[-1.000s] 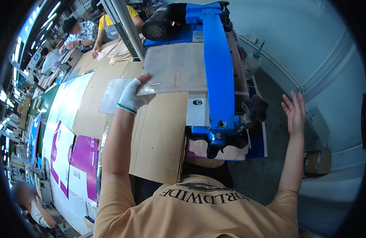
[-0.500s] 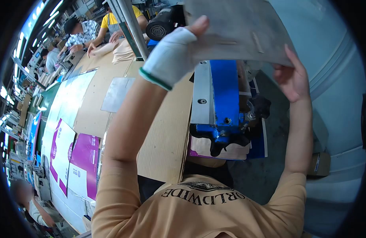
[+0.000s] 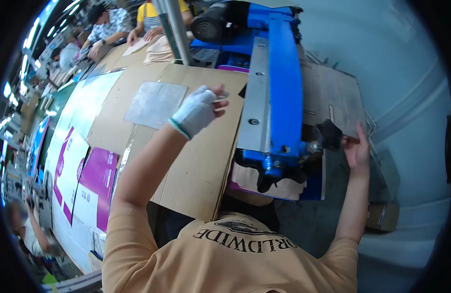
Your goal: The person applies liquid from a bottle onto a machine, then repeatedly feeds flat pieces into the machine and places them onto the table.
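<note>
My right hand point(image 3: 356, 150) pinches the near edge of a flat grey plate point(image 3: 335, 90) with small slots in it. The plate lies along the right side of a blue machine point(image 3: 285, 83), partly hidden behind it. Close to those fingers is a black star-shaped knob point(image 3: 329, 135). My left hand point(image 3: 198, 110), in a white fingerless glove with green trim, hovers over the cardboard-covered table point(image 3: 196, 161). Its bare fingers are loosely bent and apart, and I see nothing in them. A thin grey sheet point(image 3: 154, 104) lies on the table left of this hand.
Tan cut pieces point(image 3: 269, 183) sit under the machine's near end. Purple and white printed sheets point(image 3: 96, 188) lie at left. A metal post point(image 3: 176, 31) rises from the table. Co-workers handle a tan stack point(image 3: 158, 50) at the far end. A box point(image 3: 383, 216) is at right.
The grey plate has come down from above the machine to its right side. My left hand has let go of it and moved left and down; my right hand has lowered with it.
</note>
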Available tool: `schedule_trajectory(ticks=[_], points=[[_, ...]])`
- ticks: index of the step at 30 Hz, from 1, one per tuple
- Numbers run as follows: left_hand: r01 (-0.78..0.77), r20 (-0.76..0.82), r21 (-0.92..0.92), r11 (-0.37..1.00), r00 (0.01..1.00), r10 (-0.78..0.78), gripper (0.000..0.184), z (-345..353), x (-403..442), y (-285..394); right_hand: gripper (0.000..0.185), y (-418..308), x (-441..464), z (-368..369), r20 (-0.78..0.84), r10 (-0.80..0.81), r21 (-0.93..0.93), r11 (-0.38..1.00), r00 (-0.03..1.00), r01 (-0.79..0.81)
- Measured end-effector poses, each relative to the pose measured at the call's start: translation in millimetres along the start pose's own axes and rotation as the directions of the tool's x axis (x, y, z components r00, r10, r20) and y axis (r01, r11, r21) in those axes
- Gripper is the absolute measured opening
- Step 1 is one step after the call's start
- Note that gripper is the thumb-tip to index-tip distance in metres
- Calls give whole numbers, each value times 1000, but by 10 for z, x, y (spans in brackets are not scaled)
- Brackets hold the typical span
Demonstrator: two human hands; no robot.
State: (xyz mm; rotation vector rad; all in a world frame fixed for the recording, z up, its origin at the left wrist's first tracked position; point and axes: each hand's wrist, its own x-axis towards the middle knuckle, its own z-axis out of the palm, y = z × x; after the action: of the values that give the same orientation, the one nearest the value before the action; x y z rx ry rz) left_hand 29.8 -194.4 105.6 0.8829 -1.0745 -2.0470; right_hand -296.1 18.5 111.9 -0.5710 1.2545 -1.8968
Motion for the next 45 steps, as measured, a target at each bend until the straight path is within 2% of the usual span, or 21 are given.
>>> schedule_trajectory(ticks=[2, 4, 6, 10, 13, 17, 20, 21, 24, 25, 27, 30, 32, 33, 34, 35, 36, 38, 41, 43, 45], points=[[44, 116, -93, 995, 993, -33, 21, -1, 2, -71, 53, 100, 20, -48, 197, 99, -39, 995, 975, -93], [156, 149, 54, 986, 975, -162, 26, 48, 87, -79, 68, 174, -93, -35, 370, 241, -81, 970, 897, -228], [232, 108, 14, 973, 967, -232, 30, 174, 28, -27, 81, 289, -105, -239, 445, 247, -191, 965, 861, -178], [307, 249, -100, 946, 929, -275, 31, 182, 33, 28, 78, 285, -398, -517, 183, 133, 20, 990, 974, -139], [312, 276, -170, 935, 926, -258, 24, 65, 130, 34, 73, 283, -627, -623, 102, 99, 38, 994, 990, -104], [319, 232, -297, 900, 938, -256, 16, -211, 218, 79, 68, 326, -781, -838, 40, 104, 4, 995, 994, -104], [223, 116, -274, 936, 973, -198, 16, -361, 107, 250, 63, 364, -742, -962, 46, 64, -64, 996, 997, -61], [167, 177, -281, 945, 977, -120, 15, -499, 62, 298, 61, 360, -702, -994, 60, 35, -85, 996, 998, -30], [-1, 141, -68, 998, 990, 11, 20, -709, -133, 595, 57, 268, -532, -1085, 53, 0, -145, 989, 999, 7], [-278, 154, 324, 904, 959, 240, 24, -772, -395, 764, 56, 246, -480, -1127, 31, -7, -162, 987, 999, 12], [-506, 272, 607, 613, 857, 438, 32, -1257, -761, 932, 58, 189, -489, -1106, -17, -5, -249, 969, 1000, 0], [-280, -53, 460, 843, 939, 341, 35, -1940, -1603, 1254, 54, 216, -484, -1237, -32, 5, -249, 968, 999, -13], [-54, -345, 758, 650, 813, 469, 21, -2344, -2264, 1507, 53, 221, -568, -1403, -12, 9, -263, 965, 1000, -12], [235, -343, 931, 279, 823, 452, 14, -2568, -2549, 1737, 54, 224, -589, -1386, 10, 6, -294, 956, 1000, -3], [403, -484, 875, 269, 690, 539, 12, -3043, -2826, 1839, 53, 225, -589, -1372, -45, 25, -276, 960, 999, -37], [406, -462, 878, 253, 582, 670, 21, -3157, -3008, 1876, 52, 235, -590, -1340, -101, 47, -255, 964, 994, -71], [677, -493, 736, 9, 528, 692, 47, -3763, -3222, 2026, 52, 252, -578, -1290, -116, 48, -234, 969, 992, -74], [660, -396, 751, 1, 449, 801, 78, -4261, -3279, 1933, 52, 341, -549, -1175, -147, 48, -201, 977, 988, -77], [823, -453, 566, -38, 349, 820, 84, -4482, -2792, 1699, 51, 419, -613, -957, -144, 37, -231, 970, 989, -70], [647, -291, 746, -158, 530, 797, 72, -3931, -2130, 1281, 51, 397, -668, -922, -138, 20, -300, 952, 990, -61], [264, 36, 902, -342, 743, 668, 64, -3883, -1536, 732, 52, 398, -685, -974, -142, 4, -394, 917, 990, -60]])
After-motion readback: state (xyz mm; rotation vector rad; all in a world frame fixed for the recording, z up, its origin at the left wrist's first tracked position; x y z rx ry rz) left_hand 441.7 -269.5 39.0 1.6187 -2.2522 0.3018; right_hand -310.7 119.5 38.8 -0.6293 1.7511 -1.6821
